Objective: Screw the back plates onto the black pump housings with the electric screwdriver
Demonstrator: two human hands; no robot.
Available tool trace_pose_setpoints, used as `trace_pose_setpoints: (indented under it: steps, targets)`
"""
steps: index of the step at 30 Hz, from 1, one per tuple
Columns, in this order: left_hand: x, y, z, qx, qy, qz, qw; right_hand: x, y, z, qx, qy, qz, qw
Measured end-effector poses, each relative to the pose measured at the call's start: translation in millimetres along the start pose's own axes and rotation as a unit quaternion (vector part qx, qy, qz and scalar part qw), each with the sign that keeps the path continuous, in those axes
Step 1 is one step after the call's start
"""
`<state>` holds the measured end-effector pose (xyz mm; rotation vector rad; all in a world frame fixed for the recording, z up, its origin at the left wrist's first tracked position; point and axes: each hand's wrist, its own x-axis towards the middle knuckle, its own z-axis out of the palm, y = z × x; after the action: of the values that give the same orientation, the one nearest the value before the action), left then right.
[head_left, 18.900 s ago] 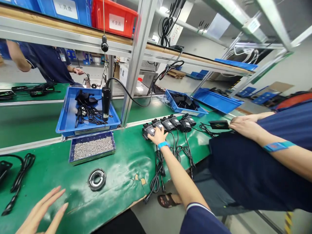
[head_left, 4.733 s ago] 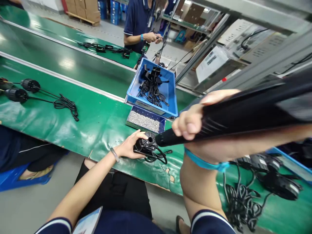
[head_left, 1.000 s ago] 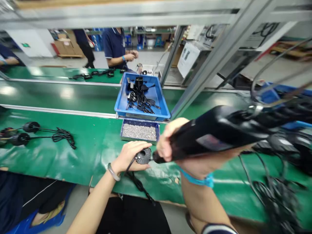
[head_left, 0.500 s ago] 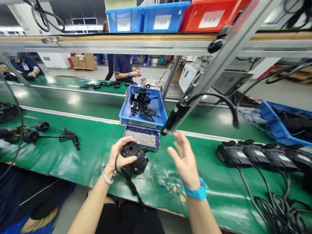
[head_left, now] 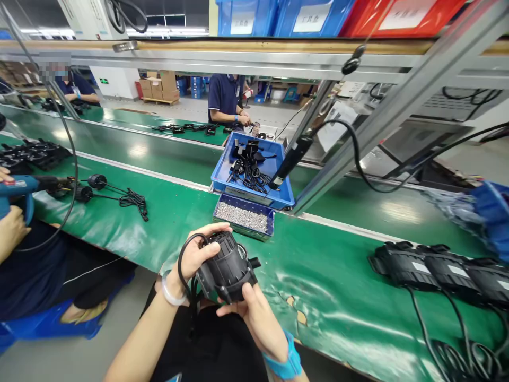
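A round black ribbed lamp body with a black cord is lifted over the near edge of the green bench. My left hand wraps around its left side, cord looping over the fingers. Under and behind it, my right hand grips its lower right part. A black electric screwdriver dangles free on its cable above the blue tray, away from both hands.
A small box of silver screws lies beyond the lamp, with a blue tray of black parts behind it. Finished black units with cords line the right. Another person's hand with a blue tool is at left; more lamps lie there.
My right hand, open in the air before, has closed on the lamp body. The lamp has come nearer to me and turned. The hanging screwdriver has swung back above the blue tray.
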<state>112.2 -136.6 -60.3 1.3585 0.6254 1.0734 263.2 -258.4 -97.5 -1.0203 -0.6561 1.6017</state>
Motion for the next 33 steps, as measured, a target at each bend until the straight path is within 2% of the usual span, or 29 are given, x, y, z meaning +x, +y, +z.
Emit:
trace_pose_setpoints:
  steps: [4,9,15,19,21,22,24,25,26,27,29,31,32,33]
  targets:
    - [-6,2,4.1,0.010,0.030,-0.022,0.999,-4,3,1,0.033,-0.008,0.018,0.999]
    - [-9,12,7.1,0.101,0.055,-0.076,0.990,-8,4,0,0.105,-0.044,0.069,0.991]
    - [-10,25,8.9,0.165,0.058,-0.074,0.982,-11,-8,2,0.143,-0.083,0.124,0.978]
    - [-13,26,10.7,0.174,0.061,-0.066,0.981,-11,-11,5,0.139,-0.084,0.146,0.976]
    - [-15,24,10.2,0.152,0.057,-0.054,0.985,-9,-5,6,0.104,-0.059,0.125,0.985]
    - [-16,23,9.4,0.133,0.052,-0.045,0.989,-8,-1,5,0.070,-0.030,0.090,0.993]
    - [-18,20,7.3,0.096,0.035,-0.031,0.994,-4,9,0,-0.029,0.059,-0.041,0.997]
    - [-19,19,6.0,0.084,0.027,-0.029,0.996,-1,14,-5,-0.093,0.106,-0.127,0.982]
    - [-20,18,4.9,0.076,0.018,-0.030,0.996,2,18,-10,-0.161,0.143,-0.215,0.952]
    - [-21,17,4.0,0.072,0.012,-0.034,0.997,4,21,-16,-0.230,0.165,-0.300,0.911]
    - [-23,17,2.9,0.067,-0.004,-0.042,0.997,8,24,-30,-0.350,0.161,-0.434,0.814]
    - [-23,19,3.1,0.065,-0.027,-0.046,0.996,9,23,-43,-0.426,0.134,-0.522,0.727]
    - [-23,21,3.6,0.065,-0.038,-0.045,0.996,8,22,-47,-0.447,0.128,-0.549,0.694]
    - [-23,24,4.5,0.066,-0.048,-0.044,0.996,8,20,-51,-0.459,0.134,-0.564,0.673]
